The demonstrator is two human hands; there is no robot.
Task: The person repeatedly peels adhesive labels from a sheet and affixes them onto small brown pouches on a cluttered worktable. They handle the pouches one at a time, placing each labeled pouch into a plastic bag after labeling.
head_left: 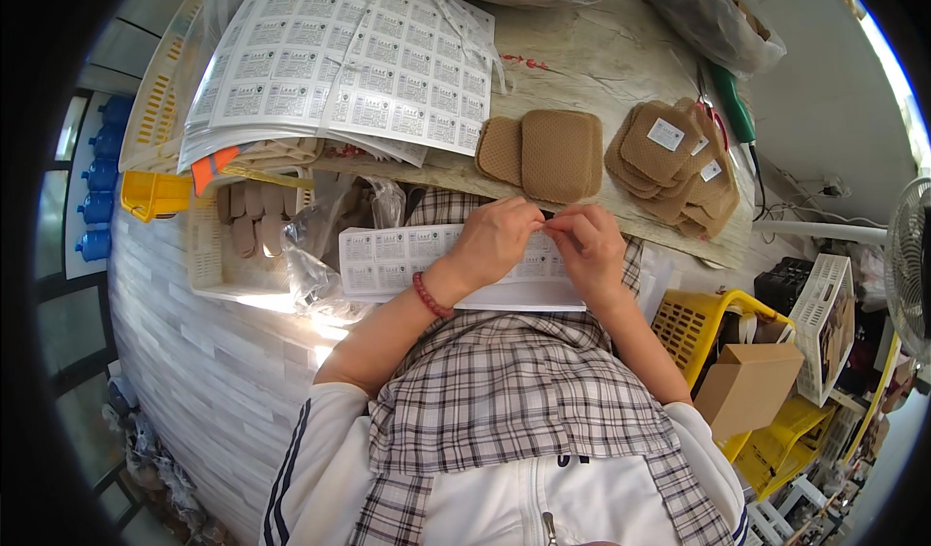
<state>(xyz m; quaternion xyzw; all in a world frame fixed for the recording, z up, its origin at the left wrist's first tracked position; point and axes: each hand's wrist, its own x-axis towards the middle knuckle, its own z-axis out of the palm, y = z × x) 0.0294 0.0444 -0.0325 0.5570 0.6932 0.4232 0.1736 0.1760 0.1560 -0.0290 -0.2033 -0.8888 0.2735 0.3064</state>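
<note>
A stack of white printed label sheets [388, 273] lies across my lap, just in front of the table edge. Over its right part, my left hand [497, 239] and my right hand [590, 245] meet fingertip to fingertip, both pinched closed. What sits between the fingertips is too small to make out. Just beyond them on the table is a pile of brown textured pads [561, 153]. To the right, a fanned pile of similar pads [648, 173] carries a white label [665, 135] on its top piece and more labels on others.
A thick stack of label sheets [359, 61] covers the table's left side. Scissors [711, 114] and a green-handled tool [732, 105] lie at right. Plastic bags [718, 17] stand at the back. A basket of brown pieces [208, 245] is left, a yellow crate [684, 323] right, beside a fan [912, 265].
</note>
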